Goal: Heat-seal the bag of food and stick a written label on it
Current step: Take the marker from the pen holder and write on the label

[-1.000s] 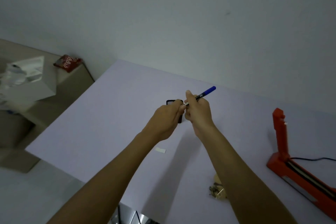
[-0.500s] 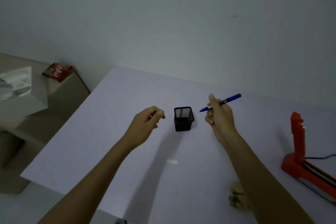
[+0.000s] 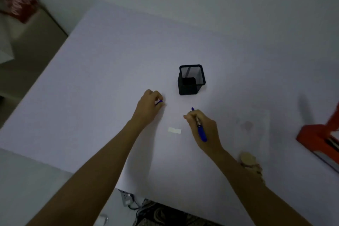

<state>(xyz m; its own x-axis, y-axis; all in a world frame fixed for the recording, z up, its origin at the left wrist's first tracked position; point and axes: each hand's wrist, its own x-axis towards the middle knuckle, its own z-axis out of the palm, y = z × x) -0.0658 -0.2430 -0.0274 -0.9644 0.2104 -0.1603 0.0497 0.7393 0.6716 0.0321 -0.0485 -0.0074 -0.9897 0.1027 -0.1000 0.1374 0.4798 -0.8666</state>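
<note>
A small white label (image 3: 174,130) lies flat on the pale table (image 3: 102,82), between my two hands. My right hand (image 3: 203,128) grips a blue pen (image 3: 200,128) with its bare tip pointing up and away, just right of the label. My left hand (image 3: 149,105) is closed around the pen's blue cap (image 3: 159,102), resting on the table left of the label. A clear bag (image 3: 252,134) lies faintly visible to the right. The orange heat sealer (image 3: 322,137) sits at the right edge, partly cut off.
A black mesh pen holder (image 3: 190,80) stands behind my hands. A pile of round biscuits (image 3: 250,162) lies by my right forearm. A red snack packet (image 3: 17,6) rests on a side cabinet at far left. Beyond the table's near edge is a power socket (image 3: 126,199).
My hands pulled apart, the cap coming off the pen. Both hands then came down toward the table, and the pen swung round so its tip points away from me.
</note>
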